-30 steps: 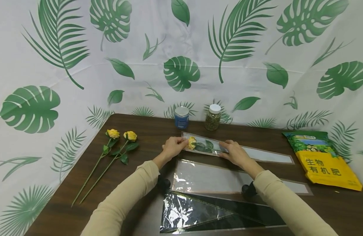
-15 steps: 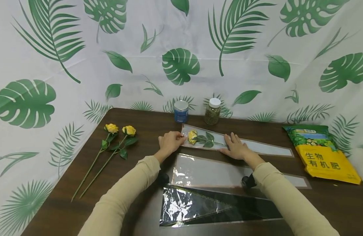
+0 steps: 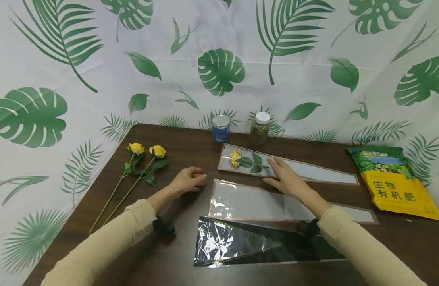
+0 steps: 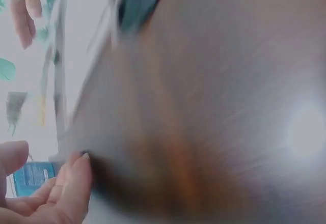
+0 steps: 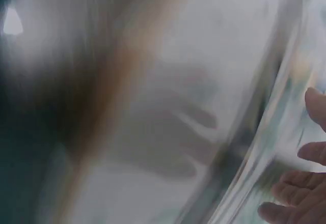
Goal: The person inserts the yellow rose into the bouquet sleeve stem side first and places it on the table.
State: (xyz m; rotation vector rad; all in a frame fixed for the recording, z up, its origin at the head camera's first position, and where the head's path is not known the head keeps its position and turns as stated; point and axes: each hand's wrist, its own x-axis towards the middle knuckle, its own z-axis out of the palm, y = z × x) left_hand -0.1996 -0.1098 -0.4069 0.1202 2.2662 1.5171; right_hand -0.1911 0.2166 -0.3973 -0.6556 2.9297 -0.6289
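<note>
A clear, tapered flower sleeve (image 3: 326, 173) with a white backing lies at the back of the table, and inside it is a yellow rose (image 3: 235, 158) with green leaves. My right hand (image 3: 286, 178) is over the middle of this sleeve near the rose's stem, fingers spread and holding nothing; its shadow falls on a sleeve in the right wrist view. To the left of the sleeves, my left hand (image 3: 186, 180) is over the bare table with loosely bent fingers and nothing in them. Two more yellow roses (image 3: 157, 151) lie on the left, stems toward the front.
A second white sleeve (image 3: 255, 200) and black sleeves (image 3: 241, 242) lie nearer the front. A blue can (image 3: 221, 128) and a white-lidded jar (image 3: 259, 129) stand at the back. The yellow-green bag (image 3: 398, 186) lies at the right, and a leaf-print cloth (image 3: 162, 95) hangs behind.
My left hand has let go of the sleeve's wide end and moved left and toward me. The right hand's fingers have come off the sleeve a little. The rose stays inside the sleeve.
</note>
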